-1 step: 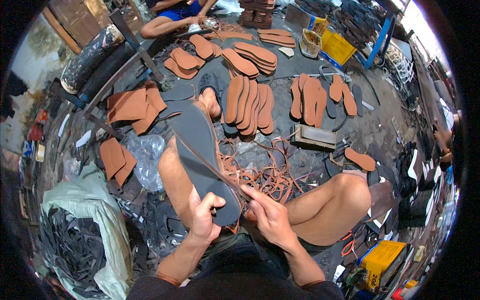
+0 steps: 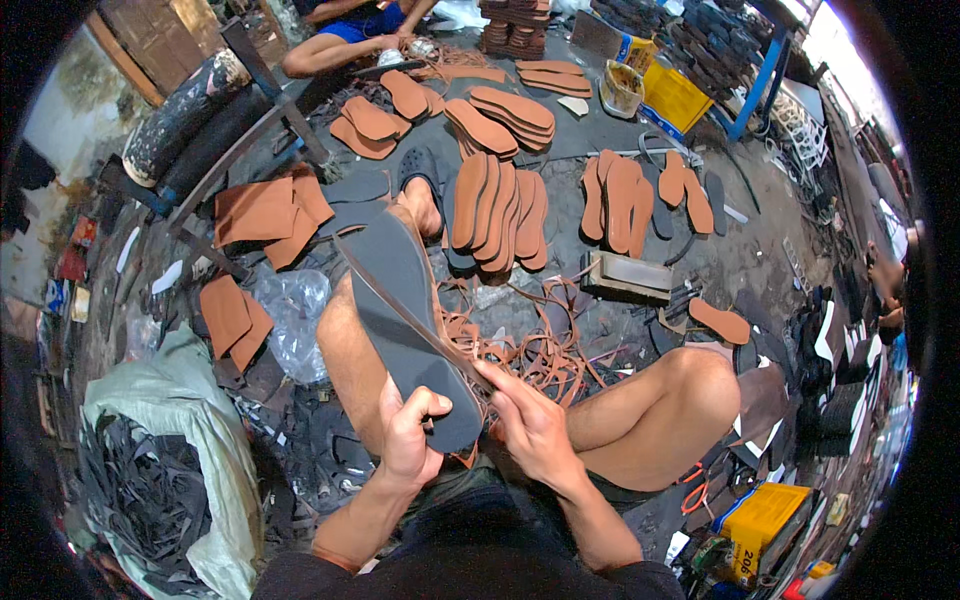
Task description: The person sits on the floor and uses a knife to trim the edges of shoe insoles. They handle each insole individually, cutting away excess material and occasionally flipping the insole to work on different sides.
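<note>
A large grey shoe sole (image 2: 405, 355) slants across my left leg, its far end wide and its near end rounded. My left hand (image 2: 408, 445) is closed on the near end, thumb pressed on the top face and fingers curled underneath. A long, narrow brown-grey strip (image 2: 412, 323) crosses the sole lengthwise. My right hand (image 2: 538, 430) is closed round the strip's near end, beside the sole's right edge. I cannot make out whether this strip is loose or still joined to the sole. Beneath, tangled brown offcuts (image 2: 530, 355) lie between my legs.
Stacked brown soles (image 2: 490, 215) spread over the floor ahead. A metal-topped block (image 2: 628, 277) sits right of the offcuts. At left are a clear plastic bag (image 2: 292, 315) and a pale sack (image 2: 160, 385) of black scraps. Another person (image 2: 345, 45) sits at the far side.
My right hand has shifted slightly, and the strip's far end now lies farther up and left across the sole. The left hand stays in place.
</note>
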